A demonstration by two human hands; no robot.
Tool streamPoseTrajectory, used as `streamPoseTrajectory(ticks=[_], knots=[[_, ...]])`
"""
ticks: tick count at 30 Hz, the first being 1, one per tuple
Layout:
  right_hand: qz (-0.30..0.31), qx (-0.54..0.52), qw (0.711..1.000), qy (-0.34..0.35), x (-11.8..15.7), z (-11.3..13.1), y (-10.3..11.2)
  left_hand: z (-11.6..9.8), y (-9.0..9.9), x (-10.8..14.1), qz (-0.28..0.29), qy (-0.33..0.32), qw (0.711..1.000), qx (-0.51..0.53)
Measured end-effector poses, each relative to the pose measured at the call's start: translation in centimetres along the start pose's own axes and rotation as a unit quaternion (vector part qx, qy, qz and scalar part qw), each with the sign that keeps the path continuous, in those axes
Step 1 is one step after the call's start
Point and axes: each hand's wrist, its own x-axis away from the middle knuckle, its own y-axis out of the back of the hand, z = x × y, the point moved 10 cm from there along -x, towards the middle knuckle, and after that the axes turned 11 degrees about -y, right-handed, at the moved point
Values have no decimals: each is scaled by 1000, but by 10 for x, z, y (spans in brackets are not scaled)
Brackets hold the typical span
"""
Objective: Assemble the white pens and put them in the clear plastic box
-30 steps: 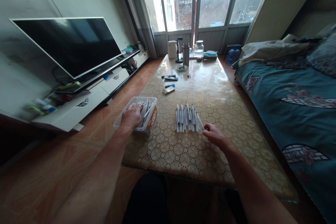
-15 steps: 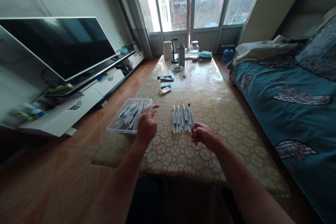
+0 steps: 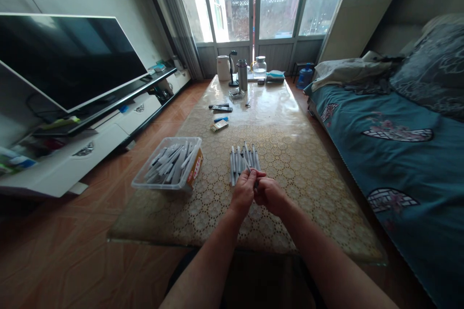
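Note:
Both my hands meet over the table, closed around one slim pen (image 3: 248, 163) whose tip points up and away from me. My left hand (image 3: 243, 190) pinches it from the left, and my right hand (image 3: 270, 194) grips its lower end, which the fingers mostly hide. Just beyond them lies a row of white pens (image 3: 233, 164) with dark ends, side by side and partly covered by my hands. To the left stands a clear plastic box (image 3: 197, 142) with an orange label, heaped with many similar pens (image 3: 174, 161).
A lace-patterned table (image 3: 290, 164) carries a small pale box (image 3: 219, 126), a blue lighter-like item (image 3: 221, 119), dark remotes (image 3: 221, 108) and a glass ashtray (image 3: 236, 93). Farther back stand a thermos (image 3: 242, 75), a kettle (image 3: 224, 67) and a glass jug (image 3: 259, 67). A bed (image 3: 355, 154) flanks the right.
My left hand has moved right from beside the plastic box to join my right hand at the pen. The right hand still holds the pen. The camera view has shifted slightly.

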Motion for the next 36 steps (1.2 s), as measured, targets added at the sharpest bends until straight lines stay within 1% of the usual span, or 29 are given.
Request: streamPoseTrajectory(ticks=[2, 4, 5, 8, 10, 14, 17, 20, 23, 25, 27, 30, 32, 34, 36], knots=[[26, -39, 999, -27, 0, -5, -6, -6, -2, -6, 18, -40, 999, -23], [49, -51, 997, -38, 3, -7, -11, -6, -1, -10, 13, -47, 999, 10], [50, -49, 997, -29, 4, -5, -12, -5, -1, -11, 8, -45, 999, 28], [43, -37, 998, 15, 8, 4, -10, 3, -2, -12, 4, -14, 999, 48], [41, -41, 998, 31, 8, 7, -9, 8, -3, -13, 2, 0, 999, 47], [31, -65, 997, 8, 3, 0, -7, 10, -2, -19, -19, -12, 996, 85], [23, -58, 998, 6, -1, -4, -10, 11, 0, -23, -32, -1, 994, 104], [25, -42, 999, 20, -1, -3, -16, 10, 1, -25, -24, 12, 994, 106], [9, -34, 999, 32, 1, 0, -19, 9, 0, -25, -10, 16, 994, 109], [-4, -32, 999, 37, 3, 1, -19, 7, 0, -25, -9, 8, 994, 104], [-5, -40, 998, 41, 4, 0, -20, 2, 1, -24, -11, -16, 996, 86], [17, -76, 996, 43, 5, -3, -23, -9, 0, -22, -18, -63, 997, 35], [37, -98, 994, 43, 7, -5, -26, -14, 0, -20, -26, -79, 996, 18], [53, -96, 993, 44, 8, -5, -27, -16, 2, -20, -37, -76, 996, 36], [74, -67, 994, 40, 10, -4, -29, -16, 5, -23, -48, -61, 995, 67]])
